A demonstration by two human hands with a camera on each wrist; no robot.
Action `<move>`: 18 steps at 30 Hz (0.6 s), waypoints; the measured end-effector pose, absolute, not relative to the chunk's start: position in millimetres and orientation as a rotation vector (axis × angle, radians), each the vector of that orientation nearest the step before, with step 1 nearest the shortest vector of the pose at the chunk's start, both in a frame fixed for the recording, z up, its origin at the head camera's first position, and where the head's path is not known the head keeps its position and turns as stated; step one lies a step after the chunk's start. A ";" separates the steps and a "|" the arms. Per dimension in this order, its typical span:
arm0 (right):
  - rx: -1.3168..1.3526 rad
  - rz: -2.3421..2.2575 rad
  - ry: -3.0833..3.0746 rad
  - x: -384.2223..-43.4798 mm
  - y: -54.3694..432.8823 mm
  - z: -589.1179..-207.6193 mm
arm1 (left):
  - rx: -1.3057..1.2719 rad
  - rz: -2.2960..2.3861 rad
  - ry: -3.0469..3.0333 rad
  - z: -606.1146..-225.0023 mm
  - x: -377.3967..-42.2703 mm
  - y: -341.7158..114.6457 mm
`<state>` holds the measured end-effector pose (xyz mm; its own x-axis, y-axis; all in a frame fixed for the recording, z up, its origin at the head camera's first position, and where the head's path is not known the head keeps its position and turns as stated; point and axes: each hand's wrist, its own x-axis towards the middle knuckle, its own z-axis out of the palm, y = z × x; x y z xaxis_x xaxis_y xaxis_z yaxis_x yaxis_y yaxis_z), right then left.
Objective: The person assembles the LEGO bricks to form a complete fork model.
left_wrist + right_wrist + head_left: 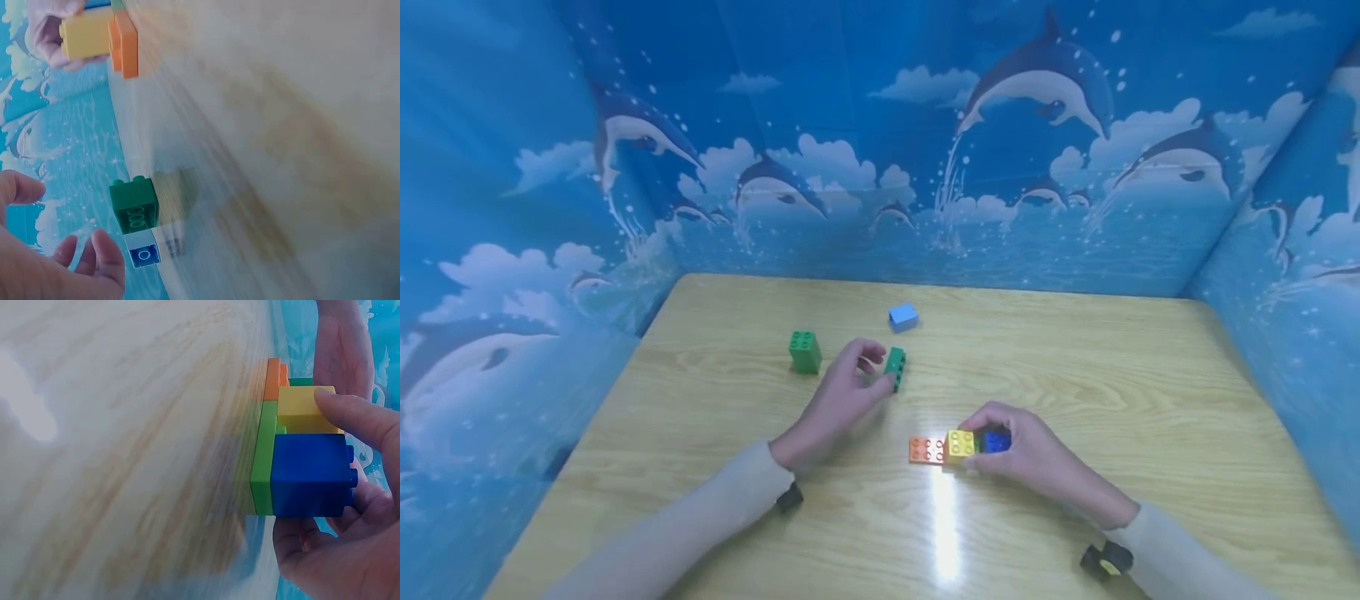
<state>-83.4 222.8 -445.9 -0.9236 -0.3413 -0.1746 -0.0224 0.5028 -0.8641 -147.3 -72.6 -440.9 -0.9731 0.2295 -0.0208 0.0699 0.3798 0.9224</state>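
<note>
My right hand (1022, 446) grips a yellow brick (960, 446) between thumb and fingers. In the right wrist view this yellow brick sits beside a dark blue brick (309, 475), both over a flat light green brick (264, 459). A flat orange brick (927, 450) lies at the left end of this group. My left hand (850, 387) is spread beside a dark green brick (895, 369), which lies on its side with studs facing right. In the left wrist view, thumb and fingers stand apart with nothing between them.
A light blue brick (903, 317) lies farther back, its hollow underside showing in the left wrist view. Left of my left hand stands a tall green brick stack (805, 352). Dolphin-print cloth (925, 167) walls the wooden table (1075, 350) at the back and sides.
</note>
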 end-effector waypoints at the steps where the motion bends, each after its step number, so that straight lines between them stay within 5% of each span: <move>1: -0.304 -1.387 2.429 -83.3 222.7 -445.8 | 0.251 1.656 2.494 -441.4 -150.2 -70.8; 18: -0.307 -1.387 2.438 -83.1 223.8 -450.2 | 0.158 1.658 2.605 -449.8 -201.6 -42.1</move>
